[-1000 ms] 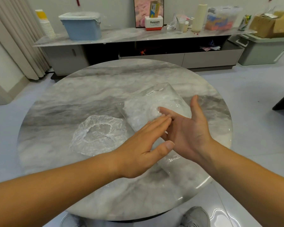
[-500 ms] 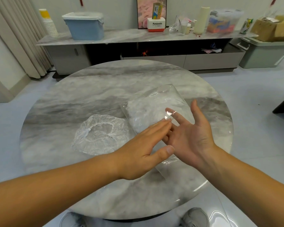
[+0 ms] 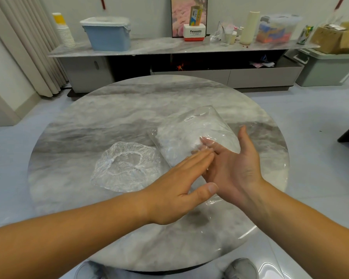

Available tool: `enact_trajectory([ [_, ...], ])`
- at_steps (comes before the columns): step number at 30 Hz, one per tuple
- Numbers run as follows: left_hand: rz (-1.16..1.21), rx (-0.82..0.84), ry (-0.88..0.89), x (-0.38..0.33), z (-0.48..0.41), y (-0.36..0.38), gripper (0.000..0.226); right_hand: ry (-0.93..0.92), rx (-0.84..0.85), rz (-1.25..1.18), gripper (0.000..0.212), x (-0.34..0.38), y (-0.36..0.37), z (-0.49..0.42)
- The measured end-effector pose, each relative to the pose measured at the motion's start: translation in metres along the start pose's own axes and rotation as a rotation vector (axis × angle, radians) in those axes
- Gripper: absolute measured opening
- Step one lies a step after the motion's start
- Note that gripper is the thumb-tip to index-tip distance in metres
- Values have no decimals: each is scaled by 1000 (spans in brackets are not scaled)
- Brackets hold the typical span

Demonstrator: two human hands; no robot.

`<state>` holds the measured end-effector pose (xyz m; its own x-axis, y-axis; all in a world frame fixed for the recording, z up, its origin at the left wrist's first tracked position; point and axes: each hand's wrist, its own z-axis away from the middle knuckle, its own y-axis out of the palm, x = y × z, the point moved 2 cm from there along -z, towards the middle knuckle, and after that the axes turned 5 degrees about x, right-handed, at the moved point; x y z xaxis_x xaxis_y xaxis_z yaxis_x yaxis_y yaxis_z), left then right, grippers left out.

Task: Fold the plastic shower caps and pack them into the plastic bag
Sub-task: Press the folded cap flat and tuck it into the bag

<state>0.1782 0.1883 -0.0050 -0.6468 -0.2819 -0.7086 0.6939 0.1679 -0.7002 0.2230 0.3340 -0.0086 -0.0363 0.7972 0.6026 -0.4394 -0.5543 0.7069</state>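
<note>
A clear plastic bag (image 3: 185, 137) holding white folded shower caps lies right of the middle of the round marble table (image 3: 129, 109). My right hand (image 3: 236, 168) is palm up at the bag's near end, its fingertips under the clear top layer, which is raised over them. My left hand (image 3: 179, 190) is flat and palm down, fingers together, reaching across onto the bag's near part and touching my right fingers. One loose shower cap (image 3: 125, 168), clear with a gathered elastic rim, lies spread out on the table just left of the bag.
A long low sideboard (image 3: 169, 49) stands behind the table with a blue lidded bin (image 3: 107, 35), stacked paper cups (image 3: 64, 31), a Panasonic box (image 3: 194, 33) and other clutter. A curtain (image 3: 28, 47) hangs at left. My shoes show below the table's near edge.
My right fingers have slid forward under the bag's top layer, which now covers their tips and bulges up. My left hand has stayed nearly still.
</note>
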Motion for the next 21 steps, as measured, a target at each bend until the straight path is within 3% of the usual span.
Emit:
enact_trajectory([
  [8, 42, 8, -5, 3, 0, -3, 85, 41, 16, 53, 106, 5, 14, -19],
  [16, 35, 16, -11, 5, 1, -4, 84, -22, -40, 70, 78, 2, -2, -3],
  [21, 5, 28, -16, 5, 1, -3, 85, -70, -95, 39, 71, 7, -11, 8],
])
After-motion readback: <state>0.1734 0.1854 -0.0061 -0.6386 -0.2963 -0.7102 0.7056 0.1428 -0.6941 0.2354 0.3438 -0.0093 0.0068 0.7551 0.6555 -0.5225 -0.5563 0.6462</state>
